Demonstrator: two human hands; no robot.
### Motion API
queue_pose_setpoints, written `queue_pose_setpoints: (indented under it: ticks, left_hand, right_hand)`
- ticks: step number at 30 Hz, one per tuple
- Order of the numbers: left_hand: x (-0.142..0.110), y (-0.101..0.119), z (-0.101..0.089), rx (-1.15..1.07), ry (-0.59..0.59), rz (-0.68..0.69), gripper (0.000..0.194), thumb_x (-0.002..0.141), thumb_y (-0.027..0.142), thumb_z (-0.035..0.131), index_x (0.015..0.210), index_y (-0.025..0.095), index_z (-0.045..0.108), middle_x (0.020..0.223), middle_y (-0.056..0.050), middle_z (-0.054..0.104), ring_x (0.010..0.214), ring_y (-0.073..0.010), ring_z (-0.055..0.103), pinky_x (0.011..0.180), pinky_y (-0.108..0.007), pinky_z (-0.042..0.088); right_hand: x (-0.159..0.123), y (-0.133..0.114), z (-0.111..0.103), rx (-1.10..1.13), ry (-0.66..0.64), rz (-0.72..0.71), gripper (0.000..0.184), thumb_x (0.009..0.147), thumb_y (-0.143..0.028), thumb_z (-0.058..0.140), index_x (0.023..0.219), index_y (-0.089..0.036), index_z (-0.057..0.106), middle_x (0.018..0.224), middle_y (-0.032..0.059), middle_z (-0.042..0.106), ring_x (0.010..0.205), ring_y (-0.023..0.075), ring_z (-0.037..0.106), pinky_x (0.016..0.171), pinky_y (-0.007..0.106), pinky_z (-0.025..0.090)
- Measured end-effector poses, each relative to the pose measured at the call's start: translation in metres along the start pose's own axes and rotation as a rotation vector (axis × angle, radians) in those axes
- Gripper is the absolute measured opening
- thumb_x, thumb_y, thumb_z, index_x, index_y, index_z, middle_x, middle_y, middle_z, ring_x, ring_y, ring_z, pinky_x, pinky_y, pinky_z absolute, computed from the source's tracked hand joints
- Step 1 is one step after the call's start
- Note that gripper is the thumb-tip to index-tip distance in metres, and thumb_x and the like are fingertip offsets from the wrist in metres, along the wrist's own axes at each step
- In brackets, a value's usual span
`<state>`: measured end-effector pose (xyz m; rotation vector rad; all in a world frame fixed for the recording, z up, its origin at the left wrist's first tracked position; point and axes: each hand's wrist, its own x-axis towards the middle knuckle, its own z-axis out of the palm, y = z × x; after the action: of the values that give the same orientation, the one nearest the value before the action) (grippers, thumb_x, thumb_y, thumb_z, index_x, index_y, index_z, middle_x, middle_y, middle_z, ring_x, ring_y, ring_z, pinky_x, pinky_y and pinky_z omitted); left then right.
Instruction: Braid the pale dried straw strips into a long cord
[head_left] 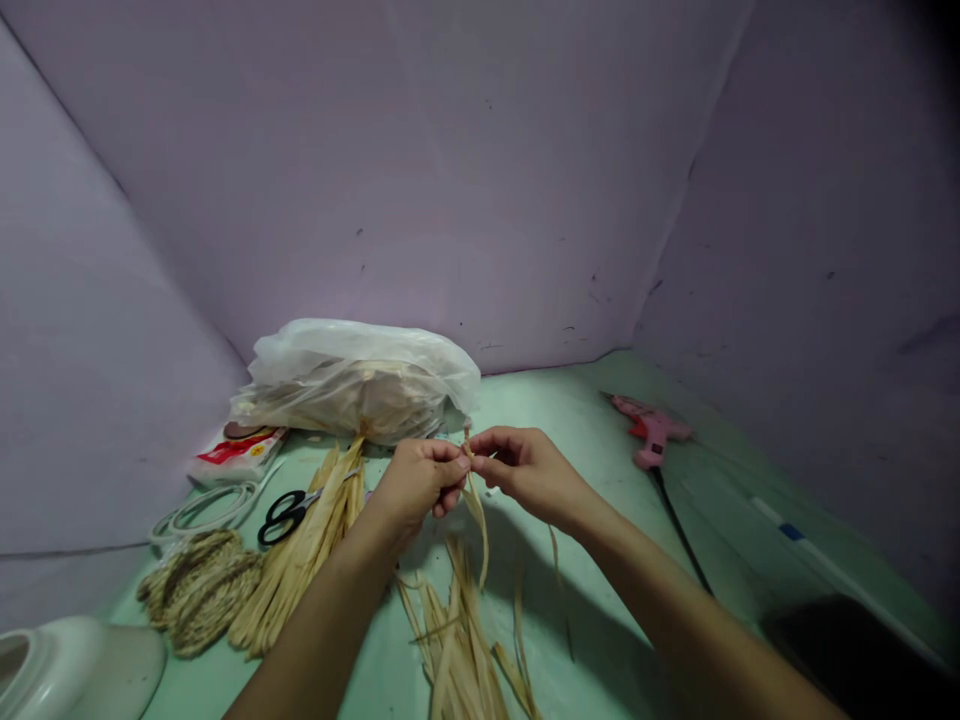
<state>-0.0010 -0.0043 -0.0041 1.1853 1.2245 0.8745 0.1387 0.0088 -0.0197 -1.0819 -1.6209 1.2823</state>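
Between my two hands, above the middle of the green surface, is a thin strip of dried plant fibre [477,510]. Its upper end sticks up past my fingertips and its loose tail hangs down. My left hand [424,478] pinches the strip with thumb and fingers. From the other side, my right hand [525,465] grips it close to the same point, fingertips nearly touching the left ones. Loose pale fibre strips [457,650] lie below my hands. To the left rests a tied bundle of longer strips [315,550], with black-handled scissors [283,517] on it.
A white plastic bag [360,375] sits against the back wall. A braided coil [202,590], a white cable [206,510], a red-and-white packet [238,455] and a white container [97,660] stand left. At right lie a pink glue gun [654,432] and a dark object [847,650].
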Motion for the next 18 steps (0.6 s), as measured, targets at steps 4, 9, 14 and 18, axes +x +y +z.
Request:
queue_pose_setpoints:
  ticks: [4,9,14,18]
  left_hand:
    - [0.0000,0.0013,-0.0003,0.013,0.046,-0.014,0.022,0.058,0.030,0.061,0.053,0.013,0.048,0.038,0.005,0.043,0.030,-0.0030,0.033,0.029,-0.015,0.022]
    - [0.0006,0.0027,-0.0017,0.024,0.098,-0.002,0.023,0.058,0.032,0.062,0.055,0.013,0.049,0.042,0.005,0.046,0.031,-0.0035,0.036,0.028,-0.015,0.024]
    - [0.0012,0.0020,-0.0042,0.008,0.058,0.030,0.022,0.058,0.031,0.062,0.057,0.013,0.050,0.044,0.005,0.046,0.033,-0.0037,0.038,0.030,-0.015,0.026]
    - [0.0013,0.0009,-0.0034,0.052,0.078,0.042,0.020,0.058,0.030,0.061,0.058,0.013,0.051,0.039,0.006,0.042,0.032,-0.0038,0.035,0.030,-0.015,0.023]
  right_hand:
    - [0.0001,-0.0015,0.0004,0.055,0.040,0.043,0.015,0.065,-0.025,0.057,0.071,-0.013,0.063,0.054,-0.0010,0.053,0.049,0.0073,0.042,0.048,0.022,0.034]
    - [-0.0001,-0.0048,0.0019,0.228,0.064,0.172,0.011,0.062,-0.023,0.059,0.064,-0.013,0.059,0.051,-0.0015,0.050,0.045,0.0073,0.043,0.042,0.021,0.033]
    - [-0.0010,-0.0080,0.0004,0.422,0.021,0.311,0.011,0.061,-0.022,0.061,0.066,-0.013,0.057,0.059,0.0009,0.056,0.048,0.0076,0.049,0.043,0.020,0.036]
    - [-0.0028,-0.0076,0.0003,0.427,0.015,0.318,0.011,0.060,-0.022,0.062,0.065,-0.014,0.057,0.060,-0.0006,0.054,0.052,0.0072,0.051,0.040,0.017,0.031]
